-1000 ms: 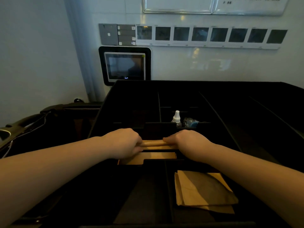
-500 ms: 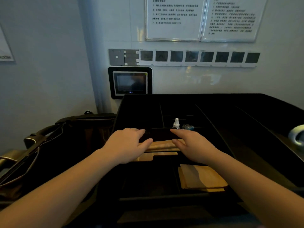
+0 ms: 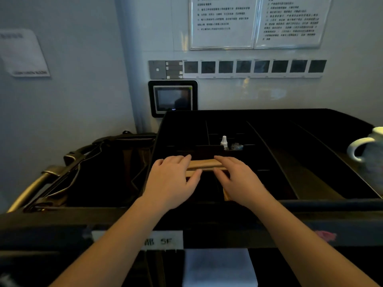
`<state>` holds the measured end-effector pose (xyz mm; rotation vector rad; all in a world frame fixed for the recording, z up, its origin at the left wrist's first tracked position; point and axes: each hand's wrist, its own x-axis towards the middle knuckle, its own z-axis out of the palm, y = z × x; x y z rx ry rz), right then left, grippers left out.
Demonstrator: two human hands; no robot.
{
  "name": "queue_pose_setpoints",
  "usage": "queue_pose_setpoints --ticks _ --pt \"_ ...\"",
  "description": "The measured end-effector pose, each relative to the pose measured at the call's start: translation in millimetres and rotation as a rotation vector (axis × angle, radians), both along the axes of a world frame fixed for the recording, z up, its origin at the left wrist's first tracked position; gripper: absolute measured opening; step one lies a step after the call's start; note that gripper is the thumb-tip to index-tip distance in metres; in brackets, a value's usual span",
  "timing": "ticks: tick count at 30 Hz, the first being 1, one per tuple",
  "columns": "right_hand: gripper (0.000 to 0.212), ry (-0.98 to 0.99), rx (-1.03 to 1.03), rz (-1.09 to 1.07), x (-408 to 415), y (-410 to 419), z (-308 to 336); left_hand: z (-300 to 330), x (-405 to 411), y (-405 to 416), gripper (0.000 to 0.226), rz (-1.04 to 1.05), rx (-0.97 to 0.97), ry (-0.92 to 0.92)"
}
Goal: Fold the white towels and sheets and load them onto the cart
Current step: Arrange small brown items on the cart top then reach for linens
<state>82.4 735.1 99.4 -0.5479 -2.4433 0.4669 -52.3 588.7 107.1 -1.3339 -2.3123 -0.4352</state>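
At the centre of the frame two bare hands lie over the top tray of the cart (image 3: 310,204), a black tray split by thin dividers into several compartments. The left hand (image 3: 172,181) and the right hand (image 3: 238,179) both have straight, relaxed fingers, palms down, their tips resting on one stack of tan paper bags (image 3: 204,164) that sits in a middle compartment; neither hand curls round it. The two hands are near each other, with a strip of the bags showing between them. A second bit of tan paper (image 3: 226,194) peeks out beside the right wrist.

Just behind the bags stand one small white-capped bottle (image 3: 224,142) and one clear wrapped item (image 3: 236,146), close together. The long compartments toward the right of the frame look bare and dark. At the right edge one white mug (image 3: 366,150) stands on the tray's rim area.

One folded white towel (image 3: 219,268) lies on the shelf under the tray, at the lower centre, below a white label (image 3: 159,241). At the left a dark bag (image 3: 107,162) hangs from the cart's metal handle (image 3: 31,189). On the wall behind are one small screen (image 3: 173,98) and two framed notices (image 3: 257,21).
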Motion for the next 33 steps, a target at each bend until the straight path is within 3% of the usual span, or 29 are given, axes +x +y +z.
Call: queue_pose_setpoints --ticks 6,14,20,33 --pt "0.049 0.013 0.054 0.053 38 -38 -11 -21 71 -49 0.067 0.185 -0.016 0.017" --pt "0.048 -0.05 0.132 0.241 117 -106 -47 -62 184 -131 0.065 0.419 0.032 -0.1" --pt "0.049 -0.148 -0.073 0.556 154 -204 -97 -112 266 -235 0.066 0.688 -0.01 -0.261" --pt "0.045 -0.392 -0.1 1.182 224 -482 -176 -185 460 -475 0.063 1.434 0.089 -0.5"
